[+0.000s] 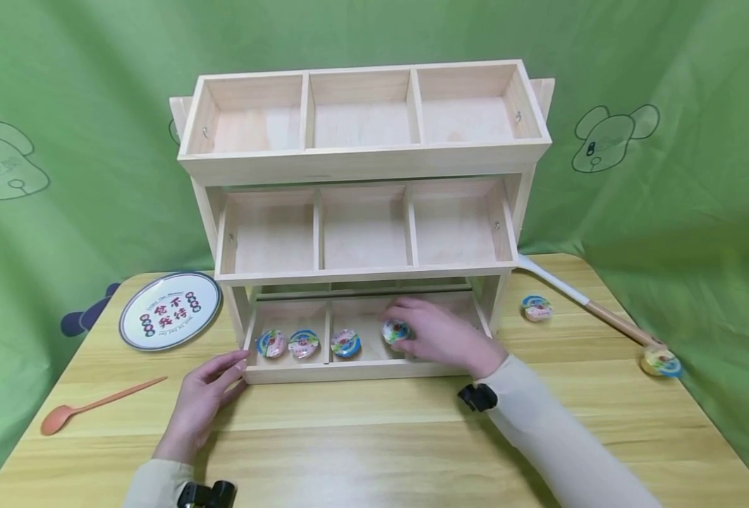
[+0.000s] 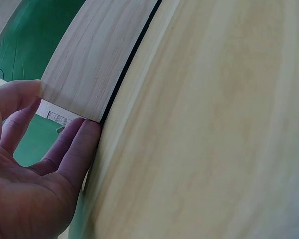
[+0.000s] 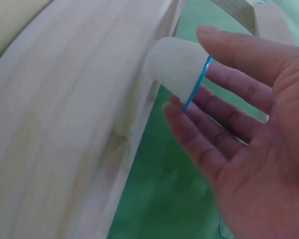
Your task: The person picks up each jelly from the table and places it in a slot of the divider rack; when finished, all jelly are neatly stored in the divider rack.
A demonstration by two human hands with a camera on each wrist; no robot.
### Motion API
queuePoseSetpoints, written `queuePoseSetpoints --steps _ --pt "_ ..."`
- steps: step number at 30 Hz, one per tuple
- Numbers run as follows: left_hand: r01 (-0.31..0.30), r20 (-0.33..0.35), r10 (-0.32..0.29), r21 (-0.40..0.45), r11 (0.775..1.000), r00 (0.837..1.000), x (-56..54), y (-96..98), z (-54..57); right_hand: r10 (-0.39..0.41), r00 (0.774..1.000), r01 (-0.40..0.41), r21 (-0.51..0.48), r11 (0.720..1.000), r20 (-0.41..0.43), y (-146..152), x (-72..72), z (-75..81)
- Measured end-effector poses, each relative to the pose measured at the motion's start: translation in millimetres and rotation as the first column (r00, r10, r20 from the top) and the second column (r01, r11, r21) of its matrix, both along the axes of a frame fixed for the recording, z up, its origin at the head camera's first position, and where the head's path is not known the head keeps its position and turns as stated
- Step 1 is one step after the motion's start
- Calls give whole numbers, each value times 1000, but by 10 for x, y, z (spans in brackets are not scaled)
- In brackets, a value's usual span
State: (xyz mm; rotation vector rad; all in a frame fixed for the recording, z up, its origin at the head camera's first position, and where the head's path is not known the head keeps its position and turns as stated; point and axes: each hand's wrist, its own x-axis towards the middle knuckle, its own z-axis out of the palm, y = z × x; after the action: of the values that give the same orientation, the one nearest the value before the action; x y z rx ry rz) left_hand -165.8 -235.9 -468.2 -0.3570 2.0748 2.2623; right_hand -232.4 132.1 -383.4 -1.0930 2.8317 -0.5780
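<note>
A pale wooden three-tier rack stands on the table; its bottom tray (image 1: pixel 349 372) holds several small jelly cups with printed lids. My left hand (image 1: pixel 199 402) touches the tray's left front corner, thumb and fingertips against the end of the front board (image 2: pixel 94 55). My right hand (image 1: pixel 447 337) reaches into the tray and holds a jelly cup (image 1: pixel 396 330) by its rim. In the right wrist view, that cup's white body (image 3: pixel 174 64) points away from the palm. Two jelly cups lie in the left compartment, and one jelly cup (image 1: pixel 345 343) sits in the middle one.
The middle tray (image 1: pixel 364 274) and top tray (image 1: pixel 364 164) each have three compartments. Left of the rack lie a round plate (image 1: pixel 159 337) and an orange spoon (image 1: pixel 57 419). On the right are a jelly cup (image 1: pixel 536 308), a long-handled tool (image 1: pixel 616 322) and another jelly cup (image 1: pixel 660 361).
</note>
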Motion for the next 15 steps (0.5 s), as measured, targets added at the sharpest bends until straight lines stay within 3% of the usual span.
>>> queuePoseSetpoints --steps 15 --pt "8 5 -8 -4 1000 1000 -3 -8 0 67 995 -67 -6 998 70 -230 -155 -277"
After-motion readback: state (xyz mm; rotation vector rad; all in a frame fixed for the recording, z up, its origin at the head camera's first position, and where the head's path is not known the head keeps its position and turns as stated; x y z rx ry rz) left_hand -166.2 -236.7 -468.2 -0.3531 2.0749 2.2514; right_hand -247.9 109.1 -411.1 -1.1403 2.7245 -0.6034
